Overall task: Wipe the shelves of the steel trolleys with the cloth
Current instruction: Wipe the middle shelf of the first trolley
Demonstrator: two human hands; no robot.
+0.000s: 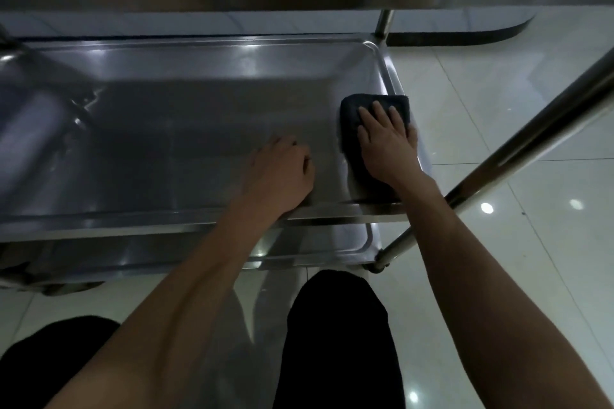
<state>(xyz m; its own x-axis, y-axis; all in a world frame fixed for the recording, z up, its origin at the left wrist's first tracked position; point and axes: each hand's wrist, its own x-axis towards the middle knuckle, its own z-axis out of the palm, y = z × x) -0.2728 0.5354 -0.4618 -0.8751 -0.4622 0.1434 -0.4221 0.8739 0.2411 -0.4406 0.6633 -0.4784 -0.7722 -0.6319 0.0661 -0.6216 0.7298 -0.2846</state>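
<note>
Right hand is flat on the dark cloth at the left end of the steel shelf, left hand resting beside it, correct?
Not quite: the head view shows the right hand pressing the dark cloth at the right end of the steel shelf, by its right rim. The left hand does rest on the shelf beside it.

1. One steel trolley is in view, seen from above

2. Two shelves show on it: the upper shelf and the lower shelf, of which only a near strip shows beneath the upper one

3. One dark cloth lies on the upper shelf

4. Two bare hands are in view: the left hand and the right hand

5. Two steel posts of the trolley show: the far post and the near post

6. Two legs in dark trousers show at the bottom
</note>
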